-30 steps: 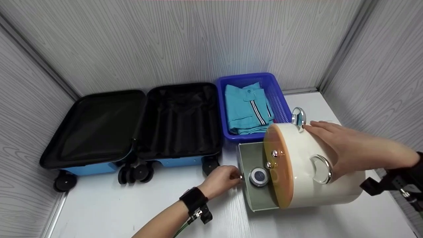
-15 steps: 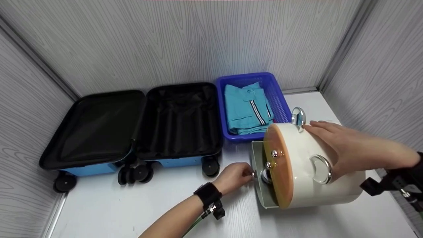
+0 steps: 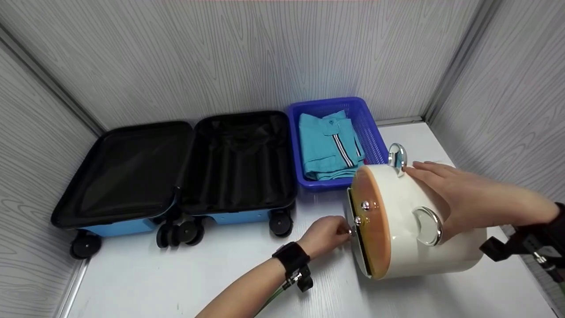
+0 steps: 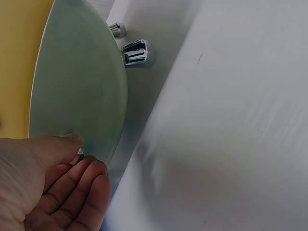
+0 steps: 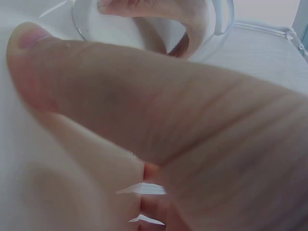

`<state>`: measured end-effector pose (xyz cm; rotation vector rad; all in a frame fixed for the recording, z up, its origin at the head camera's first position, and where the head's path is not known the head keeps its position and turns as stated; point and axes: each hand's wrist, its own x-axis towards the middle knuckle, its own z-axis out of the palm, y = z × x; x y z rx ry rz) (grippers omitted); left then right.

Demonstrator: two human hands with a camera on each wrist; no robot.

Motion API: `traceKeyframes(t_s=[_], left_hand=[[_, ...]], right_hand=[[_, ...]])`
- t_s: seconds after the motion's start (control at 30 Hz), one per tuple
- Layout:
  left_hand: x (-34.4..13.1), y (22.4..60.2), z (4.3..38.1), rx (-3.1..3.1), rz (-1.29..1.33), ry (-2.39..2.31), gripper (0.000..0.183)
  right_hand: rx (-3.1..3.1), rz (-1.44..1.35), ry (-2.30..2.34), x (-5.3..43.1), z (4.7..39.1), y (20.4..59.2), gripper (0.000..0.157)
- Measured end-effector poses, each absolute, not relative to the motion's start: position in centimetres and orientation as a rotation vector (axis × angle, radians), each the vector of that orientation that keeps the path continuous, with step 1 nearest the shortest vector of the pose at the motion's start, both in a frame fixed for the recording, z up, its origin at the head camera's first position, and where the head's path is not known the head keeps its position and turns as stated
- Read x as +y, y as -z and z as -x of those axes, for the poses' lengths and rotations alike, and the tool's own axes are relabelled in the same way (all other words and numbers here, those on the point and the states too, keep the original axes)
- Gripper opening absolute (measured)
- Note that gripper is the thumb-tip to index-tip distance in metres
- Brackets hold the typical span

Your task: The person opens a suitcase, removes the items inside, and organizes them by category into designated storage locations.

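A cream rounded storage box with an orange see-through front lies at the right in the head view. Low on that front is a pale green drawer, standing out by just a narrow gap. My left hand pinches the drawer's small chrome knob between thumb and fingers. My right hand rests on the box's curved top, fingers spread, between a chrome ear-like piece and a chrome-rimmed round piece. In the right wrist view the thumb lies along the cream shell.
Behind the box stands a blue plastic basket with folded turquoise clothing. To the left an open suitcase with black lining lies on its wheels. Grey wood-grain walls enclose the white table.
My left hand has moved right with the knob, sliding the drawer almost fully into the box. The round grey-topped item inside it is now hidden. My right hand has stayed in place.
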<state>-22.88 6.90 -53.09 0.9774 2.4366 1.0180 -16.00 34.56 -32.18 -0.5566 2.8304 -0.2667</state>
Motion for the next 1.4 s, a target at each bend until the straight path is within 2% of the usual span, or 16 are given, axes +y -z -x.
traceKeyframes(t_s=[0.57, 0.87, 1.13, 1.4], left_hand=[[7.8, 53.2, 22.8, 2.450, -1.002, -1.002, 0.008], [6.9, 51.4, 22.8, 2.528, -1.107, -0.892, 0.016], [4.2, 48.4, 23.4, 2.648, -1.100, -0.901, 0.032], [-1.5, 46.8, 25.4, 2.857, -1.022, -0.811, 0.043]], right_hand=[[2.834, 0.585, 0.279, 34.8, 16.2, 32.2, 0.142], [2.836, 0.592, 0.262, 34.8, 16.5, 32.2, 0.138], [2.833, 0.593, 0.246, 34.9, 16.7, 32.2, 0.138], [2.829, 0.590, 0.241, 35.2, 16.7, 32.3, 0.137]])
